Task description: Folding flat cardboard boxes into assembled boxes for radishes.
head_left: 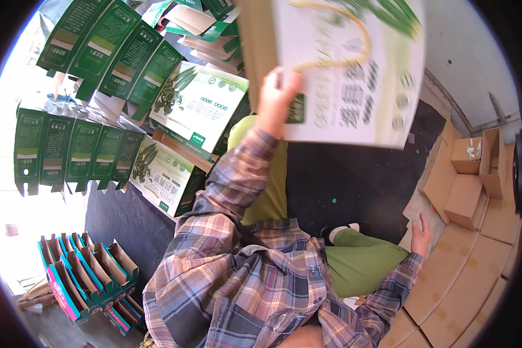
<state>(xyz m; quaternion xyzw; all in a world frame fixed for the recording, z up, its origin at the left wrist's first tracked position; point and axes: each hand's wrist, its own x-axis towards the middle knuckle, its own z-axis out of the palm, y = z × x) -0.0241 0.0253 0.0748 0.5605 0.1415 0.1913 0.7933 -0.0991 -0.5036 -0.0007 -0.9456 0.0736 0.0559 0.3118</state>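
Observation:
My left hand point(278, 98) grips the lower left corner of a white and green printed carton point(359, 110), held up at the top middle. A yellow rope handle point(362, 40) loops across its printed face, and its upper edge runs out of view. The carton is a little smeared by motion. To the right, my right hand point(421, 235) is empty with its fingers apart, beside the brown cardboard boxes point(452, 261).
Two similar white cartons point(203, 107) lie left of my left arm. Rows of green folded cartons point(75, 153) stand at the far left. Slotted open trays point(90, 272) sit at lower left. Open brown boxes point(467, 194) stand at right, by a white wall point(475, 69). The floor point(354, 180) is black.

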